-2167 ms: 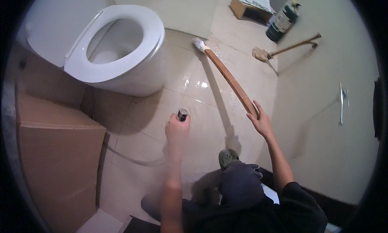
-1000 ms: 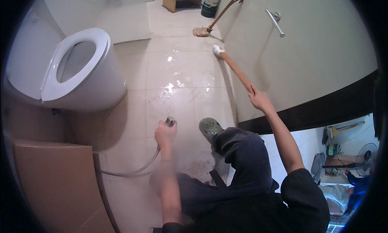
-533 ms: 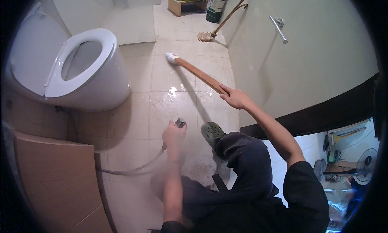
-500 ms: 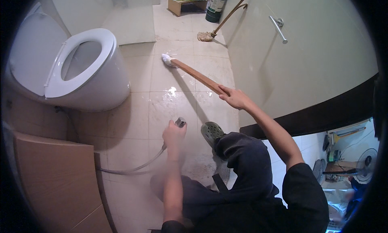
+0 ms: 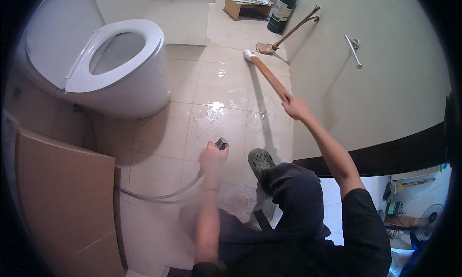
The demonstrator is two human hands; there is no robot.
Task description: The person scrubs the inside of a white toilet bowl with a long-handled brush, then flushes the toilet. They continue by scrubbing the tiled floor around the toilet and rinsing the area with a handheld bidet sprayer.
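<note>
My right hand (image 5: 296,107) is wrapped around the wooden handle of a long scrub brush (image 5: 271,78). Its white head touches the tiled floor (image 5: 211,87), close to a mop (image 5: 265,48). Lower down and to the left, my left hand (image 5: 213,157) grips a small metal hand sprayer (image 5: 221,143). From the sprayer a flexible hose (image 5: 168,195) curves leftward behind a cardboard sheet. Wet, shiny patches lie on the tiles between the sprayer and the brush head. Whether water leaves the nozzle, I cannot tell.
A white toilet (image 5: 161,80) with its lid raised stands at the left, above a large cardboard sheet (image 5: 65,195). A green cylinder (image 5: 281,12) and a newspaper-topped wooden stand (image 5: 233,8) are at the back. On the right is a door (image 5: 385,89) with a metal handle (image 5: 353,53).
The brush head has swept right across the tiles toward the mop, carried by my right hand. My left hand still holds the sprayer. The whole view has shifted slightly.
</note>
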